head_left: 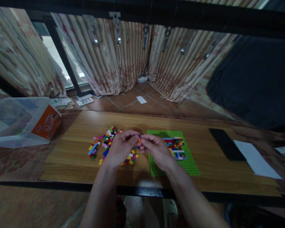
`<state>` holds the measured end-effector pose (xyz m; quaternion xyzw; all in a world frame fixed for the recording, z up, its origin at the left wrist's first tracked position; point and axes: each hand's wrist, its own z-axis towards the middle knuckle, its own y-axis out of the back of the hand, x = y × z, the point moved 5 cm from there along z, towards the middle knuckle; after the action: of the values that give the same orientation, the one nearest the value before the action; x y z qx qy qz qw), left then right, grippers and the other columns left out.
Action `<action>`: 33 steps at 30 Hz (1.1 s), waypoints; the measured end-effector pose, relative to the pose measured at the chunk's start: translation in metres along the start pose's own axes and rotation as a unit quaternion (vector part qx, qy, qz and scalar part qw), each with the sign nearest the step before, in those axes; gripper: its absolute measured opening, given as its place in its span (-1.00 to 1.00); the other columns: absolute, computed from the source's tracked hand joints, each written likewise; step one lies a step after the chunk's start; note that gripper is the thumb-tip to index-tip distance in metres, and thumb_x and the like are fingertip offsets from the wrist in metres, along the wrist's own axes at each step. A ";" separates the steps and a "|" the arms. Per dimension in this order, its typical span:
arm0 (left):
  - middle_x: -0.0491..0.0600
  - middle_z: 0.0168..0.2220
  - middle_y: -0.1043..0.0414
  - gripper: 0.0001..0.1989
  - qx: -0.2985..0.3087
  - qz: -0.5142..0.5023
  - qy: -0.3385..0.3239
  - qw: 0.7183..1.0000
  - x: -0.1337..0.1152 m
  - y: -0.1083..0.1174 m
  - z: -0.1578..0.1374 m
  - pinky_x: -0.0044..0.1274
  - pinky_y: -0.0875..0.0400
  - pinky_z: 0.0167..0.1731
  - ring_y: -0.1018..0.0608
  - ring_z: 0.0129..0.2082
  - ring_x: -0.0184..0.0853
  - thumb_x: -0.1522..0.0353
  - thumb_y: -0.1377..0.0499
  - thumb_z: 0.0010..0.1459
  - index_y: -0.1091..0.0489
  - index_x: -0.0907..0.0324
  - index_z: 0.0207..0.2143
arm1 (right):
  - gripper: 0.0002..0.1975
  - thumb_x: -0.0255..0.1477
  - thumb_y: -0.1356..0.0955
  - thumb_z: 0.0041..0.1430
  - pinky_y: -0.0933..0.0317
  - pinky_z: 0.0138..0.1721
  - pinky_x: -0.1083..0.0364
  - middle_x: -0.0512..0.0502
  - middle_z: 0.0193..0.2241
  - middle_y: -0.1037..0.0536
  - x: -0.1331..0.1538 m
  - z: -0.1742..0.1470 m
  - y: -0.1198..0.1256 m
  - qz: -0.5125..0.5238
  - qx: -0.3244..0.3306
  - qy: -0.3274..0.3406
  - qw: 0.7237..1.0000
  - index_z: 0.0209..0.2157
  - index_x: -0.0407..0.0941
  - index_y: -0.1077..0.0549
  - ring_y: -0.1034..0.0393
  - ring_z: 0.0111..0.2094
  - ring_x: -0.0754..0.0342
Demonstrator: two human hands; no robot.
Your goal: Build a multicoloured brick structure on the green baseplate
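Forearms (103,185) are extending forward; left hand (122,147) and right hand (157,150), fingertips drawn together, are pinching an orange brick (140,140) between them. Loose bricks (107,139) are lying around the left, green baseplate (190,166) beneath the right.

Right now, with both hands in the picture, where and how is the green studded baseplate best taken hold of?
Probably by the near right corner, coming from the right: the green studded baseplate lies flat on the wooden tabletop, so pinch its edge. That corner is bare, while toy bricks cover the plate's middle and the right hand reaches over its left part.
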<state>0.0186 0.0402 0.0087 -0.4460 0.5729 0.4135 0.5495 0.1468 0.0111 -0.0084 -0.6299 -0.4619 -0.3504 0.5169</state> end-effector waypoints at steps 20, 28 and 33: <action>-0.06 -0.42 -0.52 -0.85 0.102 0.075 -0.015 0.992 0.002 -0.035 0.000 -0.58 -0.34 -0.35 -0.48 -0.40 -0.40 0.31 -0.26 0.06 -0.53 0.23 -0.37 | -0.84 -0.34 -0.48 -0.07 -0.26 -0.34 0.12 0.04 -0.48 -0.54 0.005 -0.025 0.031 -0.125 -0.045 0.112 0.985 -0.43 -0.09 -0.49 -0.40 -0.43 0.12; -0.12 -0.57 -0.43 -0.84 0.084 0.017 0.018 0.996 -0.005 -0.044 -0.004 -0.62 -0.24 -0.47 -0.37 -0.54 -0.47 0.31 -0.29 -0.01 -0.52 0.25 -0.46 | -0.89 -0.36 -0.41 0.07 -0.26 -0.29 0.09 0.01 -0.49 -0.56 0.018 -0.033 0.038 -0.210 -0.056 0.152 0.964 -0.45 -0.11 -0.52 -0.42 -0.42 0.10; -0.09 -0.58 -0.42 -0.81 0.075 -0.003 0.040 0.996 -0.003 -0.051 -0.005 -0.60 -0.25 -0.47 -0.38 -0.53 -0.45 0.29 -0.32 -0.07 -0.51 0.27 -0.50 | -0.89 -0.48 -0.35 0.10 -0.26 -0.28 0.10 0.01 -0.46 -0.59 0.025 -0.038 0.037 -0.250 -0.037 0.161 0.954 -0.43 -0.09 -0.54 -0.43 -0.40 0.12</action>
<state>0.0663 0.0223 0.0125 -0.4214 0.6225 0.3495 0.5593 0.1914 -0.0220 0.0114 -0.4486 -0.5016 -0.5818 0.4568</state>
